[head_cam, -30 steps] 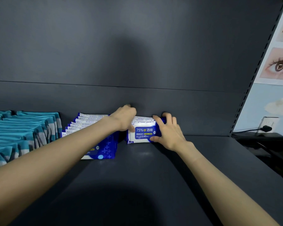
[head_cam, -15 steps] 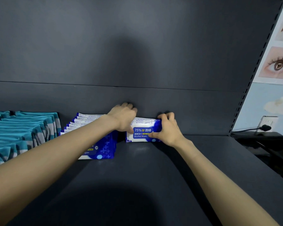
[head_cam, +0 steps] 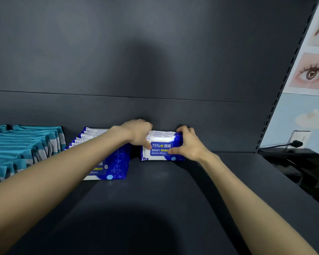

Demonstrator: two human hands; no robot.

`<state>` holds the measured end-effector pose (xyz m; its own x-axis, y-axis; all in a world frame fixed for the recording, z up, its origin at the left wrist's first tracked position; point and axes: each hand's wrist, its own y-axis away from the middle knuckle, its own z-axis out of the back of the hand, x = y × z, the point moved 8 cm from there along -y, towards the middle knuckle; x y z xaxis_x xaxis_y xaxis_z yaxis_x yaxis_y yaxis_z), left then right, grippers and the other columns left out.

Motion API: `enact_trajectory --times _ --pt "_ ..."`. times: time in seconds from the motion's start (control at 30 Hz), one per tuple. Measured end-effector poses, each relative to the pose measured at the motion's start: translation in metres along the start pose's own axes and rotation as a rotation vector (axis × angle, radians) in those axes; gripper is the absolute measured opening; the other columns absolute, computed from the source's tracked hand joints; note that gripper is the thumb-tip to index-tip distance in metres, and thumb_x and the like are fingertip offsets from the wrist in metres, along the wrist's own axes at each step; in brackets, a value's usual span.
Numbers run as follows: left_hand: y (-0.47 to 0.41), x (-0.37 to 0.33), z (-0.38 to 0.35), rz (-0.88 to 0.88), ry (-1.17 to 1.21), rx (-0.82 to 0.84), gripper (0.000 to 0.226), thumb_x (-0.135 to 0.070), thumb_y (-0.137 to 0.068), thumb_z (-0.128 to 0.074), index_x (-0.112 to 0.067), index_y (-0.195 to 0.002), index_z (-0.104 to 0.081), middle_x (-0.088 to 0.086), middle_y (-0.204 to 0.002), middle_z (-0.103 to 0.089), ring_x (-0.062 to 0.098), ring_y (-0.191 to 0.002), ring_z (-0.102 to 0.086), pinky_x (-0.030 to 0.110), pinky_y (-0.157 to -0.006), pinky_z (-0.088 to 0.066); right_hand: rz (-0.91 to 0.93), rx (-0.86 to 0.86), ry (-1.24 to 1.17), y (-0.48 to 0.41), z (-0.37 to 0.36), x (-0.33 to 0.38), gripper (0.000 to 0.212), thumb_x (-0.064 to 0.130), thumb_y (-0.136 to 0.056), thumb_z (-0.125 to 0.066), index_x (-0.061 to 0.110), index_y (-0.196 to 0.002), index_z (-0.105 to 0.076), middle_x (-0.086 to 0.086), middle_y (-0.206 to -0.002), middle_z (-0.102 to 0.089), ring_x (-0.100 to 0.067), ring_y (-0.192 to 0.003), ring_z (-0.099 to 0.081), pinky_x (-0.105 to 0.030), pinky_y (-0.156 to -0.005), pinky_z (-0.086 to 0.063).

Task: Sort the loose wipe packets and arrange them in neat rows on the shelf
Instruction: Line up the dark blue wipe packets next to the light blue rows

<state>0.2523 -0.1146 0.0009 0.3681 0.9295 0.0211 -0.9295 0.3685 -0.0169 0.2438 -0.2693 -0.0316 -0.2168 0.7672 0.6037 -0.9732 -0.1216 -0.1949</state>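
Observation:
A short stack of blue and white alcohol wipe packets [head_cam: 159, 150] stands upright against the back panel of the dark shelf [head_cam: 155, 199]. My left hand [head_cam: 138, 133] grips its left end, thumb on the front face. My right hand [head_cam: 189, 144] grips its right end, fingers curled over the top and thumb on the front. To the left stands a longer row of the same blue wipe packets [head_cam: 109, 166], partly hidden by my left forearm.
Rows of teal and grey packets [head_cam: 22, 150] fill the shelf's left side. A slotted upright [head_cam: 276, 107] bounds the shelf on the right. Beyond it are a wall poster with eyes [head_cam: 313, 74], a socket with a plug [head_cam: 296, 143] and a dark object [head_cam: 291, 157].
Both hands have squeezed the small stack together and pushed it back against the rear panel. My right hand's fingers have curled from lying flat on the front to wrapping the stack's right end.

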Motion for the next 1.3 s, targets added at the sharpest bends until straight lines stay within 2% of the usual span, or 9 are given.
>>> enact_trajectory --times 0.1,0.17,0.23,0.33,0.43,0.63,0.83,1.03,1.3 --pt "0.007 -0.007 0.004 -0.030 -0.186 -0.133 0.060 -0.046 -0.077 -0.072 -0.013 -0.121 -0.048 0.008 -0.123 -0.044 0.028 -0.113 -0.048 0.034 -0.079 -0.041 0.045 -0.053 0.096 0.003 -0.003 0.002 0.074 0.029 -0.073 -0.082 0.017 -0.132 -0.039 -0.004 -0.130 -0.025 -0.024 -0.116 -0.046 -0.037 -0.098 -0.045" --pt "0.011 -0.009 0.006 -0.058 -0.227 -0.185 0.057 -0.045 -0.079 -0.069 -0.015 -0.123 -0.047 0.008 -0.123 -0.042 0.028 -0.115 -0.045 0.035 -0.078 -0.042 0.056 -0.091 0.197 0.005 -0.001 0.003 0.077 0.036 -0.074 -0.079 0.019 -0.137 -0.037 -0.005 -0.135 -0.022 -0.025 -0.123 -0.036 -0.040 -0.097 -0.045" --pt "0.012 -0.009 0.005 -0.075 -0.210 -0.165 0.050 -0.042 -0.082 -0.066 -0.015 -0.121 -0.052 0.007 -0.120 -0.044 0.026 -0.113 -0.046 0.035 -0.075 -0.042 0.090 -0.120 0.299 0.007 0.001 0.007 0.080 0.041 -0.076 -0.076 0.022 -0.141 -0.033 -0.004 -0.138 -0.021 -0.024 -0.125 -0.027 -0.039 -0.093 -0.045" --pt "0.013 -0.012 0.004 -0.079 -0.234 -0.140 0.044 -0.040 -0.085 -0.063 -0.013 -0.119 -0.055 0.007 -0.118 -0.046 0.025 -0.110 -0.049 0.033 -0.071 -0.039 0.175 -0.133 0.408 0.010 -0.002 0.017 0.074 0.040 -0.079 -0.073 0.025 -0.141 -0.035 -0.003 -0.137 -0.026 -0.024 -0.123 -0.027 -0.038 -0.092 -0.044" --pt "0.014 -0.017 0.005 -0.103 -0.301 -0.136 0.050 -0.046 -0.082 -0.065 -0.013 -0.118 -0.056 0.006 -0.118 -0.047 0.024 -0.110 -0.047 0.033 -0.071 -0.039 0.181 -0.108 0.472 0.010 -0.007 0.018 0.072 0.041 -0.080 -0.071 0.025 -0.140 -0.035 -0.003 -0.136 -0.029 -0.025 -0.123 -0.027 -0.038 -0.093 -0.043" --pt "0.015 -0.020 0.003 -0.109 -0.387 -0.153 0.045 -0.037 -0.081 -0.067 -0.013 -0.118 -0.057 0.004 -0.120 -0.047 0.022 -0.109 -0.048 0.030 -0.071 -0.035 0.196 -0.109 0.590 0.015 -0.013 0.018 0.080 0.047 -0.083 -0.065 0.023 -0.147 -0.023 -0.005 -0.144 -0.024 -0.027 -0.129 -0.025 -0.037 -0.104 -0.032" --pt "0.016 -0.017 0.008 -0.106 -0.334 -0.144 0.051 -0.043 -0.081 -0.065 -0.015 -0.122 -0.054 0.005 -0.122 -0.047 0.023 -0.115 -0.045 0.034 -0.088 -0.039 0.142 -0.064 0.578 0.017 -0.008 0.018 0.082 0.044 -0.084 -0.065 0.022 -0.149 -0.019 -0.008 -0.149 -0.018 -0.029 -0.135 -0.021 -0.041 -0.106 -0.031" --pt "0.024 -0.013 0.032 -0.075 -0.171 -0.205 0.053 -0.041 -0.085 -0.062 -0.016 -0.130 -0.050 0.007 -0.128 -0.049 0.026 -0.120 -0.044 0.037 -0.093 -0.037 0.071 -0.074 0.470 0.022 0.014 0.030 0.075 0.037 -0.087 -0.064 0.018 -0.147 -0.025 -0.010 -0.151 -0.019 -0.032 -0.135 -0.022 -0.043 -0.106 -0.032" --pt "0.094 -0.044 0.077 -0.079 -0.065 -0.516 0.060 -0.040 -0.089 -0.057 -0.016 -0.141 -0.039 0.008 -0.139 -0.044 0.027 -0.128 -0.039 0.039 -0.103 -0.030 0.153 -0.277 0.376 0.080 0.084 0.057 0.058 0.032 -0.091 -0.059 0.015 -0.142 -0.036 -0.007 -0.148 -0.026 -0.029 -0.132 -0.028 -0.041 -0.102 -0.037"
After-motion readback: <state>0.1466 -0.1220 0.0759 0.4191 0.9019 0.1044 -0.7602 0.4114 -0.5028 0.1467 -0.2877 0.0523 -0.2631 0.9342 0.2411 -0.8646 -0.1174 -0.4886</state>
